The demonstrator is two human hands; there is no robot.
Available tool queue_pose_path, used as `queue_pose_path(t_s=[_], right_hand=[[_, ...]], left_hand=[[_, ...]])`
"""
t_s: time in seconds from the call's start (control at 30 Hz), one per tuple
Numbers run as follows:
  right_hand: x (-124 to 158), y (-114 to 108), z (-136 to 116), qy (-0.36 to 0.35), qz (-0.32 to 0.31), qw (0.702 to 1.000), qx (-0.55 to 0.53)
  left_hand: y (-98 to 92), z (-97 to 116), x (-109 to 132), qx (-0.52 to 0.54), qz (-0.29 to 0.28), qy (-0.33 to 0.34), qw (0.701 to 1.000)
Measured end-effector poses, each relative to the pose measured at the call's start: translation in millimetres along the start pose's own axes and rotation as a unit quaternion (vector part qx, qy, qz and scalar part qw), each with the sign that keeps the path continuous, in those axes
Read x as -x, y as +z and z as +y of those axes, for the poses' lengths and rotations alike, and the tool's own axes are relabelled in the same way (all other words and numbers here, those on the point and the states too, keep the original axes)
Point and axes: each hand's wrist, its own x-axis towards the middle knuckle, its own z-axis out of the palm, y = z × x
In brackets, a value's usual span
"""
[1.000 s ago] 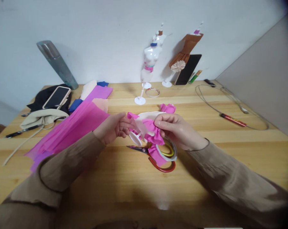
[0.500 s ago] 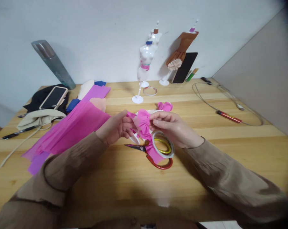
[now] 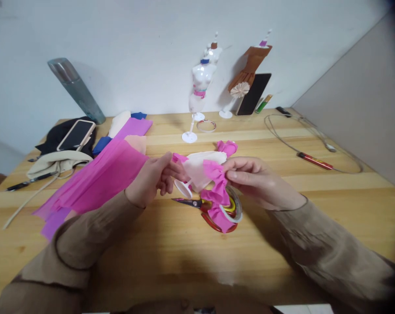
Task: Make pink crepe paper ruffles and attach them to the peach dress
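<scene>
Between the thumb and fingers of my right hand [image 3: 258,182] is pinched the upper end of a gathered pink crepe paper strip [image 3: 217,181], which hangs down over a roll of tape [image 3: 239,209]. My left hand [image 3: 154,178] holds nothing that I can see; its fingers are apart, some stretched and some curled. Just beyond its fingertips lies a small dress form with a cream skirt [image 3: 197,165], its round white base [image 3: 183,189] tipped toward me. Pink paper [image 3: 227,148] shows at its far end. Scissors [image 3: 187,202] with red and yellow handles lie below, partly under the strip and tape.
Pink and purple crepe paper sheets [image 3: 108,179] spread at left, near a phone [image 3: 76,134] and a spray bottle [image 3: 77,91]. White dress forms [image 3: 202,80] and one in a brown dress [image 3: 251,65] stand by the wall. A cable [image 3: 344,163] loops at right.
My right hand has moved right, drawing the pink strip away from my left hand. My left hand has shifted slightly left. More of the cream skirt now shows between them.
</scene>
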Motion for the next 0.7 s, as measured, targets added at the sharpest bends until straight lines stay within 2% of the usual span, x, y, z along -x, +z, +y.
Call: queue_pose_path(t_s=[0.13, 0.23, 0.3, 0.43, 0.53, 0.7], right_hand=[[4, 9, -4, -0.029, -0.030, 0.994, 0.097], [7, 22, -8, -0.062, -0.070, 0.978, 0.186], [10, 30, -11, -0.110, -0.089, 0.955, 0.261], [13, 36, -15, -0.226, -0.105, 0.881, 0.402], [13, 37, -15, -0.276, -0.121, 0.850, 0.432], [16, 38, -12, -0.335, -0.133, 0.814, 0.456]], left_hand=[[13.6, 4, 19, -0.090, -0.015, 0.108, 0.990], [26.0, 6, 34, -0.180, -0.041, 0.129, 0.974], [32.1, 3, 40, -0.226, -0.037, 0.142, 0.963], [37.7, -5, 41, -0.278, -0.004, 0.225, 0.934], [36.5, -7, 40, -0.275, 0.010, 0.198, 0.941], [31.3, -7, 38, -0.223, -0.010, 0.129, 0.966]])
